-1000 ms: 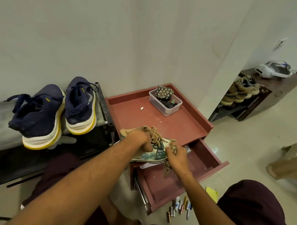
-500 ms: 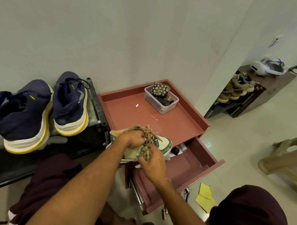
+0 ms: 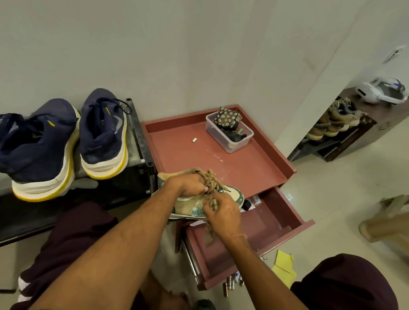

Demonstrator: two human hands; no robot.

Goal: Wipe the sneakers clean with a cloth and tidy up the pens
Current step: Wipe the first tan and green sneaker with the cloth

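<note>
A beige and teal sneaker (image 3: 233, 194) lies at the front edge of the red cabinet top (image 3: 246, 167). My left hand (image 3: 190, 184) grips it over the tongue and tan laces. My right hand (image 3: 221, 215) pinches a small checked cloth (image 3: 212, 205) and presses it against the sneaker's side. Two navy sneakers with white and yellow soles (image 3: 55, 147) stand on the grey rack to the left. Several pens (image 3: 232, 283) lie on the floor below the open red drawer (image 3: 272, 224).
A clear plastic box (image 3: 229, 132) with dark items stands at the back of the cabinet top, with a small white piece (image 3: 194, 139) near it. Yellow paper notes (image 3: 283, 267) lie on the floor. A shoe rack with brown shoes (image 3: 331, 123) is at the right, a beige chair (image 3: 394, 224) nearer.
My right hand has shifted left along the sneaker, from the toe to its side. The sneaker has settled flatter on the cabinet edge. The view has tilted a little to the left.
</note>
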